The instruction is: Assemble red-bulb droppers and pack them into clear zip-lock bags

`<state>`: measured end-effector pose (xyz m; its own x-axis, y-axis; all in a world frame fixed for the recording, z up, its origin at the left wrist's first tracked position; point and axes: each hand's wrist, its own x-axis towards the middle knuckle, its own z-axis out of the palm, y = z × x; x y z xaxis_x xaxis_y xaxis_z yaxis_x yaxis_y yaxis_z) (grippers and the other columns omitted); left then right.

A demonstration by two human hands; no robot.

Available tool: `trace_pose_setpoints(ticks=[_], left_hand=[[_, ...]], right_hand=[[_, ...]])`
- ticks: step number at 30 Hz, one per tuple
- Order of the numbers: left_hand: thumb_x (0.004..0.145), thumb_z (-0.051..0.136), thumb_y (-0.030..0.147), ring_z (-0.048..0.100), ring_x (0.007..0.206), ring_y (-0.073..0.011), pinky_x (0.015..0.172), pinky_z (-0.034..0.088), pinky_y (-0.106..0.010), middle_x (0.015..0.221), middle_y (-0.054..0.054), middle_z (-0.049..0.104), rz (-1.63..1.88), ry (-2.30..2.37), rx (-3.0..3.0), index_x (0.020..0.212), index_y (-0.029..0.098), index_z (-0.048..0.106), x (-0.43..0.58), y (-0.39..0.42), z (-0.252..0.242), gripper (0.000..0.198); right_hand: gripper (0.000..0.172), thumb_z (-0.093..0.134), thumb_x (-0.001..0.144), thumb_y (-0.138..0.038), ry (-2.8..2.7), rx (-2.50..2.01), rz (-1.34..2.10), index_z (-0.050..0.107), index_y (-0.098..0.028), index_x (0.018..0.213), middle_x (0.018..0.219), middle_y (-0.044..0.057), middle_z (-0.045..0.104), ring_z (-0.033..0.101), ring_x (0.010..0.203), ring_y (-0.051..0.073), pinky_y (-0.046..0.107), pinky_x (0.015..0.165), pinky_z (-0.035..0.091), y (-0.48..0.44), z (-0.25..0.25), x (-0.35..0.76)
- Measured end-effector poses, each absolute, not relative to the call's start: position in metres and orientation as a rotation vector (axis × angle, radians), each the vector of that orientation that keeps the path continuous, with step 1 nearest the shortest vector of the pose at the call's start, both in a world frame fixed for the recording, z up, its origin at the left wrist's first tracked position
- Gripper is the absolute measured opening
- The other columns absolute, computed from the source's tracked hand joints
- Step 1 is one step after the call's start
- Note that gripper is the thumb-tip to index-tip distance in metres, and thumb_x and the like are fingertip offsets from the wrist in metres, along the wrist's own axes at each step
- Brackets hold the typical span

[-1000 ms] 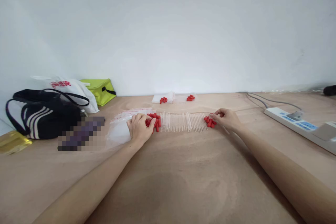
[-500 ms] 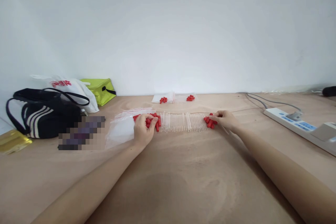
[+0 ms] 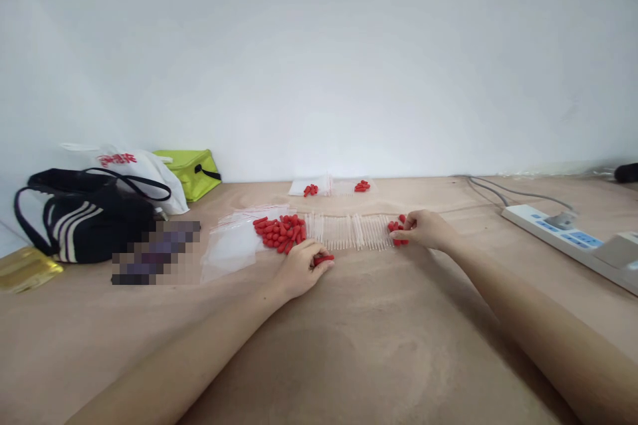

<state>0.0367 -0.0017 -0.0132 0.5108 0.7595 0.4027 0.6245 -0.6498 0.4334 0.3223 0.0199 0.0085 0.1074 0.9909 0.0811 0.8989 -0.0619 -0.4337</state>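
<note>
Holding red bulbs [image 3: 362,186], plastic bags [image 3: 298,184] lie beyond the left hand [image 3: 303,269], pinching one bulb [image 3: 325,259], and curled right hand [image 3: 423,230], grip unclear.

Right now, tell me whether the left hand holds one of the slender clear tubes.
No, the left hand pinches a small red elongated piece, and the slender clear tubes lie in a row beyond.

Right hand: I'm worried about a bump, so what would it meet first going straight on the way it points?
The right hand would likely first meet the small pile of red bulbs at its fingers, then the row of clear tubes just beyond; its height is hard to judge.
</note>
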Motion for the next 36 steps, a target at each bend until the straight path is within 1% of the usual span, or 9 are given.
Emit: trace_pose_setpoints(ticks=[3,6,10,12,15,23,29,33,36], left_hand=[[0.077,0.055,0.020,0.053,0.063,-0.0121,0.059,0.042,-0.023,0.074,-0.001,0.056,0.846,1.153,2.511,0.072,0.016,0.059,0.036,-0.002,-0.013,0.007],[0.077,0.055,0.020,0.052,0.063,-0.0117,0.059,0.042,-0.023,0.073,-0.001,0.056,0.849,1.152,2.502,0.071,0.016,0.060,0.037,-0.002,-0.013,0.009],[0.076,0.055,0.020,0.051,0.063,-0.0117,0.058,0.041,-0.023,0.072,-0.001,0.056,0.842,1.161,2.507,0.070,0.016,0.059,0.038,-0.001,-0.014,0.008],[0.076,0.055,0.020,0.051,0.062,-0.0117,0.058,0.041,-0.023,0.072,-0.001,0.056,0.839,1.166,2.507,0.070,0.016,0.059,0.038,-0.001,-0.013,0.009],[0.077,0.054,0.020,0.052,0.063,-0.0117,0.059,0.041,-0.024,0.072,-0.001,0.056,0.833,1.157,2.502,0.070,0.016,0.059,0.037,-0.001,-0.013,0.009],[0.077,0.054,0.021,0.051,0.062,-0.0123,0.057,0.041,-0.024,0.072,-0.001,0.056,0.828,1.167,2.511,0.071,0.016,0.059,0.037,0.000,-0.013,0.009],[0.076,0.054,0.021,0.052,0.063,-0.0124,0.057,0.041,-0.023,0.072,-0.001,0.056,0.824,1.174,2.512,0.071,0.016,0.060,0.037,0.001,-0.015,0.009],[0.077,0.054,0.022,0.051,0.063,-0.0127,0.057,0.041,-0.024,0.071,-0.002,0.056,0.821,1.171,2.512,0.071,0.016,0.059,0.036,0.001,-0.015,0.010],[0.077,0.053,0.021,0.051,0.063,-0.0128,0.057,0.041,-0.024,0.071,-0.002,0.056,0.823,1.174,2.510,0.071,0.016,0.058,0.037,0.001,-0.015,0.010]], right_hand=[[0.033,0.065,0.052,-0.050,-1.858,-2.015,0.371,0.052,-0.020,0.051,0.056,0.000,0.059,0.054,0.056,0.014,0.022,0.048,0.032,0.023,0.001,0.321],[0.032,0.066,0.053,-0.048,-1.848,-1.985,0.348,0.051,-0.020,0.050,0.056,0.001,0.059,0.054,0.056,0.014,0.022,0.048,0.033,0.025,-0.006,0.318],[0.026,0.065,0.057,-0.042,-1.814,-1.920,0.267,0.052,-0.019,0.055,0.060,0.001,0.060,0.053,0.055,0.013,0.021,0.048,0.033,0.026,-0.010,0.313],[0.023,0.063,0.059,-0.040,-1.832,-1.885,0.245,0.053,-0.019,0.057,0.059,0.000,0.059,0.052,0.053,0.012,0.021,0.047,0.033,0.026,-0.011,0.309],[0.019,0.059,0.064,-0.037,-1.883,-1.861,0.250,0.054,-0.019,0.056,0.056,0.000,0.059,0.051,0.051,0.011,0.021,0.048,0.033,0.026,-0.013,0.305],[0.011,0.055,0.063,-0.026,-1.928,-2.014,0.245,0.060,-0.019,0.056,0.064,0.003,0.064,0.057,0.060,0.014,0.022,0.053,0.035,0.021,-0.007,0.297],[0.016,0.052,0.065,-0.028,-1.965,-2.179,0.158,0.061,-0.018,0.058,0.068,0.008,0.064,0.060,0.066,0.020,0.025,0.052,0.035,0.016,-0.001,0.287],[0.018,0.049,0.067,-0.030,-1.973,-2.262,0.171,0.061,-0.018,0.063,0.074,0.010,0.065,0.061,0.072,0.024,0.030,0.059,0.040,0.015,0.002,0.282],[0.018,0.047,0.068,-0.029,-1.973,-2.293,0.133,0.060,-0.017,0.065,0.078,0.012,0.065,0.060,0.076,0.026,0.040,0.069,0.040,0.014,0.002,0.278]])
